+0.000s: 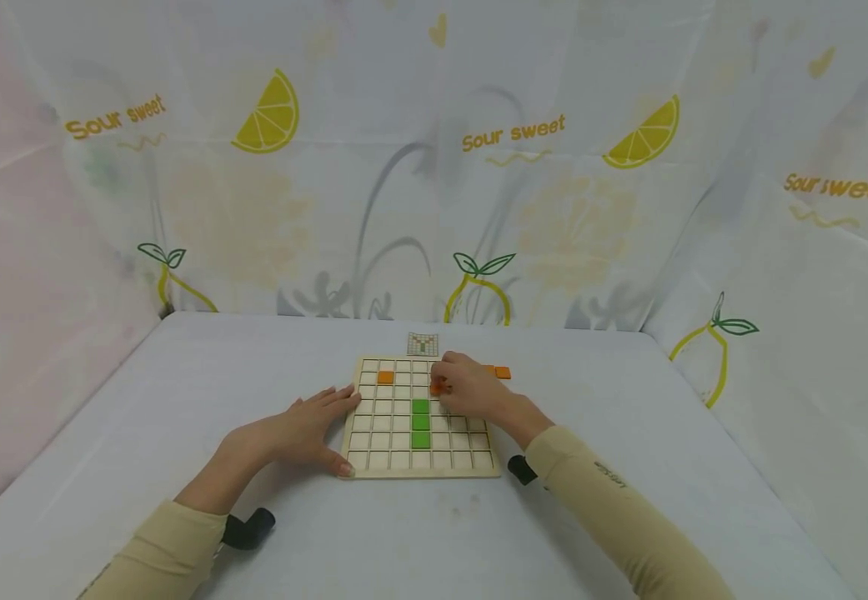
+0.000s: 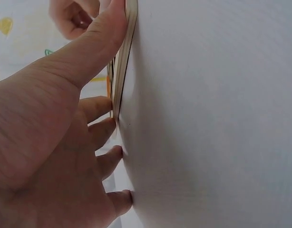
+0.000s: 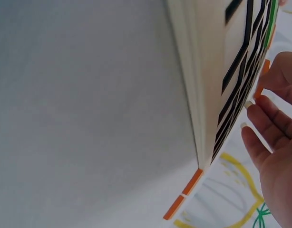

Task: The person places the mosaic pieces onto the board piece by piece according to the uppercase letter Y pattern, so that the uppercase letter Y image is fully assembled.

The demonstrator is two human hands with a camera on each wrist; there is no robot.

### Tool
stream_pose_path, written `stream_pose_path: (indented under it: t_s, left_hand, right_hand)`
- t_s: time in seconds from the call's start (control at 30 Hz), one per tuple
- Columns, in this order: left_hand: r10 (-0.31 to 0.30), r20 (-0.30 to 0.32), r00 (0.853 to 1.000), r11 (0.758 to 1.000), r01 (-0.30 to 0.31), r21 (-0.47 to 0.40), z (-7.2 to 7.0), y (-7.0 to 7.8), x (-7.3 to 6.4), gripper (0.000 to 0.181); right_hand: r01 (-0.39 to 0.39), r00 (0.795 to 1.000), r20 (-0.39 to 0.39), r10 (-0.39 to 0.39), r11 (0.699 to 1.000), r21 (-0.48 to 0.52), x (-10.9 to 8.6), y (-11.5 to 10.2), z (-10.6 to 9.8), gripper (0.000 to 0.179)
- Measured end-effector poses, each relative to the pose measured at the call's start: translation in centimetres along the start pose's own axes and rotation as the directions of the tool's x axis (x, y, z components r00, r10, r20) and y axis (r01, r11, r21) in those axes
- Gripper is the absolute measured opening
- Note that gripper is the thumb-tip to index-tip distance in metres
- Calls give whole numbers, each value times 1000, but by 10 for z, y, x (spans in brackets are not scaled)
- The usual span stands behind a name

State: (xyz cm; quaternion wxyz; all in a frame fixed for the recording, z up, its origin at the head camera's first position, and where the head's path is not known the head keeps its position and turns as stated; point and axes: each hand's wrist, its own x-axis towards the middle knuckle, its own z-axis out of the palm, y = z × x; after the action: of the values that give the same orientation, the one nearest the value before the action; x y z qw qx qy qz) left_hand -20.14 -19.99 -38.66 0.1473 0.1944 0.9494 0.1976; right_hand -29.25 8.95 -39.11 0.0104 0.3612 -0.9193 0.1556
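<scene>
A wooden grid board [image 1: 381, 460] lies on the white table. Three green square tiles [image 1: 421, 422] form a column on it, and an orange square tile [image 1: 385, 377] sits in a cell at the upper left. With fingers spread, my left hand [image 1: 294, 433] rests along the board's left edge, the thumb [image 2: 96, 45] at the near corner. My right hand [image 1: 471, 387] is over the upper right of the board and pinches another orange tile [image 3: 263, 78] between thumb and fingers. That hand hides several cells beneath it.
Two loose orange tiles [image 1: 504, 372] lie on the table beyond the board's right side. Behind the board is a small pattern card [image 1: 423, 344]. A printed cloth backdrop [image 1: 373, 208] encloses the table [image 1: 434, 550] at the back and sides.
</scene>
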Motion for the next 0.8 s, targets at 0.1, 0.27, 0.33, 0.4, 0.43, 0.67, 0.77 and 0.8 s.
stream_pose_path:
  t_s: [0.1,0.27,0.33,0.4,0.43,0.67,0.77,0.8]
  left_hand:
    - [-6,2,1000,1000,6,-1,0,0,0,113]
    - [-7,-2,1000,1000,7,7,0,0,0,113]
    - [-6,-3,1000,1000,6,12,0,-1,0,114]
    - [-6,-5,1000,1000,6,13,0,-1,1,114]
    - [-5,-5,1000,1000,5,13,0,-1,1,114]
    - [-5,-7,1000,1000,5,7,2,-4,2,114]
    - [-2,-6,1000,1000,2,8,3,-6,3,114]
    - [-1,-5,1000,1000,1,9,3,-7,3,114]
  right_hand:
    - [3,1000,2,-3,1000,10,3,-6,-1,14]
    - [22,1000,-12,-21,999,30,8,-11,1,15]
    - [36,999,-23,-36,999,19,11,-12,2,14]
    - [45,999,-24,-45,999,5,14,-14,3,13]
    - [45,999,-21,-45,999,1,15,-15,3,12]
    - [39,999,26,-40,999,6,19,-25,3,5]
    - [57,998,29,-57,998,7,19,-29,2,7]
    - [60,998,32,-60,998,3,19,-30,3,9]
